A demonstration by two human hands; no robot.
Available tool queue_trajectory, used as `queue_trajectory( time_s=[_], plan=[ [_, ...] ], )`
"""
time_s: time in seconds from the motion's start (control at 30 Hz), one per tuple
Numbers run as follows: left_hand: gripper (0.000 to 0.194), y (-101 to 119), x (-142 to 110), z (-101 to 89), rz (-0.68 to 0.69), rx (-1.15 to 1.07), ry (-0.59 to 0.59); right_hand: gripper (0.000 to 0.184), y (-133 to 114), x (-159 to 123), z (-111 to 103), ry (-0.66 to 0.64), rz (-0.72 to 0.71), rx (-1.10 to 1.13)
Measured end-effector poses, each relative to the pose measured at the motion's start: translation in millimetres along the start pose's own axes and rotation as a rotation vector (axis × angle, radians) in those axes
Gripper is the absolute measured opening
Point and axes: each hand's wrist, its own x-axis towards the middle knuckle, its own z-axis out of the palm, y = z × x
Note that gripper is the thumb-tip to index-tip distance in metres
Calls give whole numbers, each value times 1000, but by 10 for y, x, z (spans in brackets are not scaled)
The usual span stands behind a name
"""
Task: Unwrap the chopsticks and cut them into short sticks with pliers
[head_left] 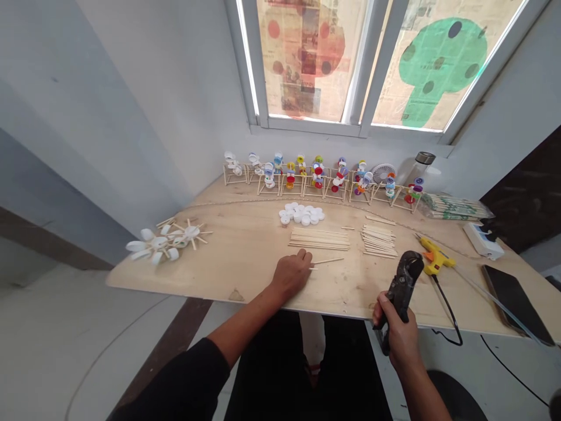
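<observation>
My left hand [293, 273] rests on the table near its front edge, fingers closed around thin wooden sticks. One stick [331, 260] pokes out to the right of the fingers, with a shorter end below it. My right hand [400, 330] grips a black hand cutter [402, 282] by its handles, raised over the front edge with its head up. Just beyond my left hand lies a row of long sticks [319, 238]. To its right sits a pile of shorter sticks [378, 240]. White bottle caps [302, 214] are heaped behind the long sticks.
White cap-and-stick wheels [158, 243] lie at the left. Stick frames with coloured caps [318, 175] line the back. A yellow glue gun [433, 255], power strip [483, 241], phone [517, 301], bagged sticks [456, 207], flask [421, 166] and small fan [384, 173] occupy the right.
</observation>
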Motion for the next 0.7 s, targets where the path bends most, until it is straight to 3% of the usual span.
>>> queue_trajectory(
  time_s=[0.33, 0.7],
  plan=[
    [28, 13, -60, -57, -3, 5, -1, 33, 8, -32, 17, 28, -16, 26],
    [22, -18, -27, -232, 20, -40, -126, 31, -5, -58, 21, 23, -45, -17]
  ],
)
